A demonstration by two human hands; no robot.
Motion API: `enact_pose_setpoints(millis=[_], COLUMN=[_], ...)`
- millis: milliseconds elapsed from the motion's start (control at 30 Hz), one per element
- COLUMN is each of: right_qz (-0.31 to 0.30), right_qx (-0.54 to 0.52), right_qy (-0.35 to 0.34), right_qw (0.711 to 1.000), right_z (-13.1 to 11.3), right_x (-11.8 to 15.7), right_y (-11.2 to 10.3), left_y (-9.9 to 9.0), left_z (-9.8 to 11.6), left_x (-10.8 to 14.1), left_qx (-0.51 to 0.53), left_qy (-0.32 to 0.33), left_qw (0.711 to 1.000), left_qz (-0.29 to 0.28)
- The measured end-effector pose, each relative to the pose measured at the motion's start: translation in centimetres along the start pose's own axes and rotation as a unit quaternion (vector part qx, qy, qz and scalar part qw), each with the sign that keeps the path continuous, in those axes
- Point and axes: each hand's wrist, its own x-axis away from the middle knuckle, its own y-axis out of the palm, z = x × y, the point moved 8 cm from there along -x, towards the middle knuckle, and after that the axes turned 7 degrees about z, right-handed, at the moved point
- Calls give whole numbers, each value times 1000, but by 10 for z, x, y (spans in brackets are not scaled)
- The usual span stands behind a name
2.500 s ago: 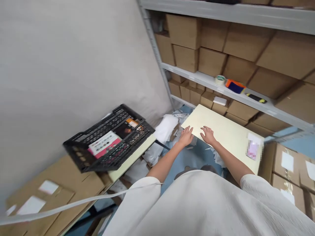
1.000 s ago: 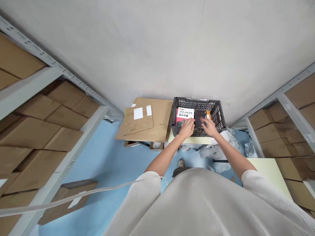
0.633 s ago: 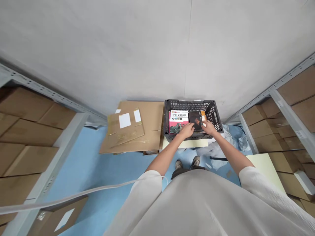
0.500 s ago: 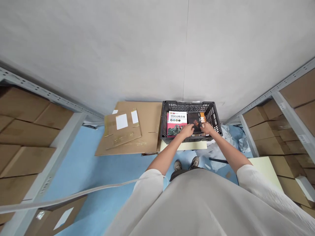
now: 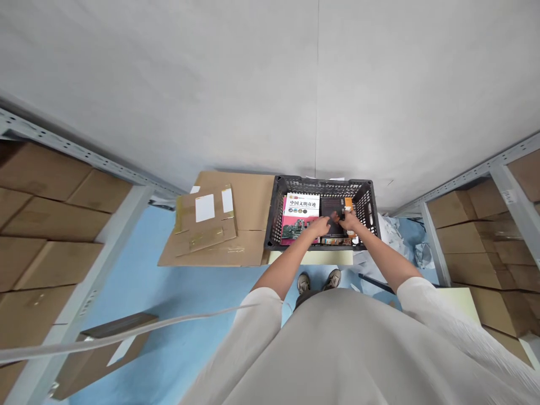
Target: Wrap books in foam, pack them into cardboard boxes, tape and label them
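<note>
A black plastic crate (image 5: pixel 273 211) holds books. On its left side lies a white and pink book (image 5: pixel 302 205) with Chinese characters and a picture on its cover. To the right is a dark book (image 5: pixel 331 203) with an orange strip. My left hand (image 5: pixel 321 226) grips the dark book at its lower left, fingers bent. My right hand (image 5: pixel 349 220) is closed on its right side, thumb and fingers bent together. Part of another colourful book (image 5: pixel 333 241) shows below the dark one; the rest is covered.
Left of the crate, a flattened carton (image 5: pixel 215 216) with white labels lies on a larger cardboard sheet (image 5: pixel 253 197). Shelves stacked with boxes (image 5: pixel 54 216) stand on both sides. A carton (image 5: pixel 101 351) rests on the blue floor. Crumpled plastic (image 5: pixel 390 236) lies right of the crate.
My right hand has moved a little inward along the dark book. The colourful book below it now shows near the crate's front edge. The view has shifted slightly.
</note>
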Motion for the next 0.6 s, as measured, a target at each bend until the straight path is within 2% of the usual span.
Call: enact_pose_setpoints(millis=[200,333,500,600], right_qz=[89,105,115,151], right_qx=[-33,-28,-96,-143], right_qy=[30,88,47,15], right_qw=[995,990,988,978], right_z=[4,6,-16,-23], right_x=[4,12,18,23], right_y=[-19,-36,-57,-79], left_y=[0,-4,-8,-21], left_z=[7,10,8,9], left_x=[-4,-4,0,4], left_qx=[56,81,84,89], left_qy=[30,34,32,59], left_qw=[998,995,995,992], left_qz=[21,39,44,62])
